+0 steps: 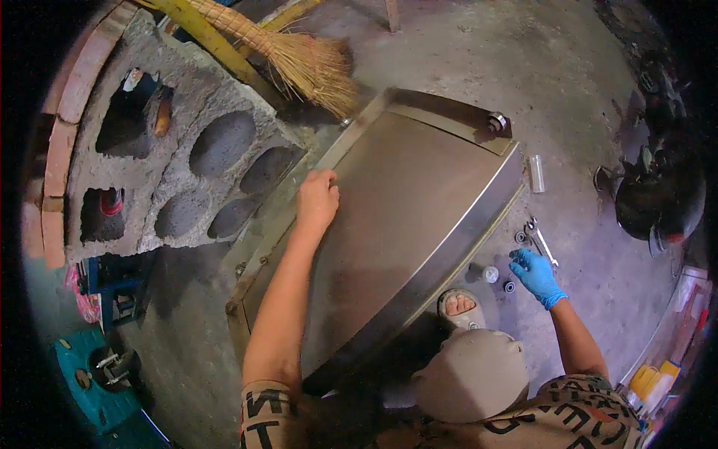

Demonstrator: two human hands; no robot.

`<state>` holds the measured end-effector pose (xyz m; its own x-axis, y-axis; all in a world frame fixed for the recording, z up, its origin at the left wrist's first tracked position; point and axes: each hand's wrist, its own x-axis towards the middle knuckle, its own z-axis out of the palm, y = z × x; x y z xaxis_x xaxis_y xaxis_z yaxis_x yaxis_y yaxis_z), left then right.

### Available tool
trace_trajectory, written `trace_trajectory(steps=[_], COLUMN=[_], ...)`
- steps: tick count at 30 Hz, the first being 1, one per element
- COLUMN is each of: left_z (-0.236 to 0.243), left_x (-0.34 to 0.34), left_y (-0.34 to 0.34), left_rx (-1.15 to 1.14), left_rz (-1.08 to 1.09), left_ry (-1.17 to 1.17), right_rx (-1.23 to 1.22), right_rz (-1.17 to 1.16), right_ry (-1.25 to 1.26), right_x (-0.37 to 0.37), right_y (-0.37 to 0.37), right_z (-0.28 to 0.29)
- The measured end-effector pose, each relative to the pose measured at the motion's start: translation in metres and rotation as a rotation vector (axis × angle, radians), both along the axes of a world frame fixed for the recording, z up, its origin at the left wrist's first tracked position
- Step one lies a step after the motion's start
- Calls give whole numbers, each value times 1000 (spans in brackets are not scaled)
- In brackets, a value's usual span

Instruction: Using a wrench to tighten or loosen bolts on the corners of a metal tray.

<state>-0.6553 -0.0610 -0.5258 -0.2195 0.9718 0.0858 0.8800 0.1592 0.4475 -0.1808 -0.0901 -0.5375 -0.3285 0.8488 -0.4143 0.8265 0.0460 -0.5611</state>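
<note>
A big shallow metal frame [396,217] with a flat brown-grey panel and raised edges lies slanted before me. My left hand [319,200] is bare and rests at its left rim, fingers curled down over the edge; their tips are hidden. My right hand [537,277], in a blue glove, hovers over the floor on the right with its fingers stretched and slightly apart. Beside it lie a combination wrench [540,241], a ring-shaped bearing [520,236], another bearing [509,286] and a small round clear container [490,274]. A round metal fitting [496,121] sits at the frame's far right corner.
A rough concrete block [172,179] with several hollows stands at the left, and a straw broom [314,67] is behind the frame. A clear tube [536,173] lies right of the frame. A teal case [86,382] is at lower left, a dark rounded machine [662,194] at far right.
</note>
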Motion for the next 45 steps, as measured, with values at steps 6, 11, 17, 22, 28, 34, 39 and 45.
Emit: trace_trajectory(steps=[6, 11, 17, 22, 28, 34, 39, 45], left_z=[-16, -12, -14, 1, 61, 111, 140, 107], left_x=[5, 9, -2, 30, 11, -42, -55, 7], left_y=[25, 29, 20, 17, -62, -130, -112, -52], left_rx=[-3, -74, -152, -113, -62, -16, 12, 87], left_rz=[-18, -17, 65, 124, 120, 298, 233, -87], left_ry=[211, 247, 235, 72, -26, -172, -211, 6], right_rx=[40, -101, 170, 72, 96, -33, 50, -150], right_rz=[-8, 40, 591, 832, 1031, 1111, 1103, 1058], right_ry=[34, -43, 23, -129, -60, 27, 167, -111], right_x=[10, -17, -64, -47, -55, -69, -75, -97], right_y=[4, 14, 0, 10, 23, 30, 57, 41], right_z=[-3, 13, 11, -23, -78, -78, -48, 62])
